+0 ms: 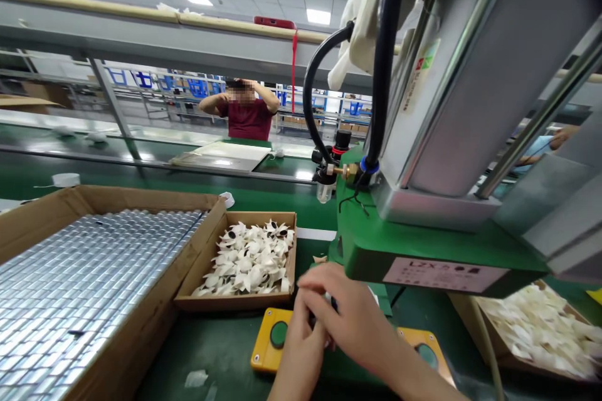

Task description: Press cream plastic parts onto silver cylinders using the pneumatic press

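My left hand (303,332) and my right hand (345,301) meet in front of the green press (437,250), fingers curled in and partly overlapping. A small dark and pale item shows between them, too hidden to name. Beside my left hand lies a yellow box with a green button (269,346). A second yellow button box (430,351) sits partly behind my right forearm. Left of my hands, a cardboard box (235,304) holds many white pieces with a few black discs among them.
A large cardboard box (136,319) of shiny metallic parts fills the left. White pieces (540,326) lie in a box at right. Black hoses (310,88) hang by the press. Across the bench is a person in a red shirt (249,119); another person's arm (536,153) shows at right.
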`<action>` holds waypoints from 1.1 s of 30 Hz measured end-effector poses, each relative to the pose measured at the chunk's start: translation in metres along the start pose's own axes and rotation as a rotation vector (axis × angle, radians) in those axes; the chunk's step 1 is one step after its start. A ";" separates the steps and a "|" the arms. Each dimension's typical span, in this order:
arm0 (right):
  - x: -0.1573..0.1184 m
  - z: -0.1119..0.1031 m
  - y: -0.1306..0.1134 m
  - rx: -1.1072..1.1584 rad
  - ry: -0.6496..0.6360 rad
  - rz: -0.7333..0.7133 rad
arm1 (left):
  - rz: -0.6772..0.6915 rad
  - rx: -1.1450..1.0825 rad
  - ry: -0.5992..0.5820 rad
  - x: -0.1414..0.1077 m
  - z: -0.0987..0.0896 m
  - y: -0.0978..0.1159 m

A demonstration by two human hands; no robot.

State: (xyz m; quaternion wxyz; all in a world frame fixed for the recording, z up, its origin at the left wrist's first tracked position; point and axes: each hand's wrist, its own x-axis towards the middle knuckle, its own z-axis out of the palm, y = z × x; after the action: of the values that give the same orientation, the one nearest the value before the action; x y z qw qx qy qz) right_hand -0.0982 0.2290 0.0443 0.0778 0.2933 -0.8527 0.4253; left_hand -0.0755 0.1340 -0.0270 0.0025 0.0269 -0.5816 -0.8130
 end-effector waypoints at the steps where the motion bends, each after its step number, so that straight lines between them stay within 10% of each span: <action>1: -0.017 -0.006 0.004 -0.084 0.027 -0.089 | 0.002 0.020 -0.021 0.000 -0.001 0.000; 4: -0.073 -0.023 0.028 -0.261 0.238 -0.266 | 0.009 0.075 -0.087 0.001 -0.005 -0.003; 12: -0.183 -0.034 0.128 -0.255 0.959 0.392 | 0.078 0.416 -0.159 0.000 0.013 0.026; 23: -0.176 -0.027 0.158 -0.094 0.627 0.580 | 0.272 0.402 -0.197 0.031 0.066 0.073; 33: -0.172 -0.030 0.154 -0.039 0.620 0.533 | 0.160 0.526 0.048 0.012 0.024 0.045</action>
State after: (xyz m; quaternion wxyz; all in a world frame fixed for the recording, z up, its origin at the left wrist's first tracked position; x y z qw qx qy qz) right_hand -0.0484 0.3986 -0.1080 0.2238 -0.0817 -0.8429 0.4823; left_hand -0.0898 0.1414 0.0225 0.0736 -0.0004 -0.7728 -0.6304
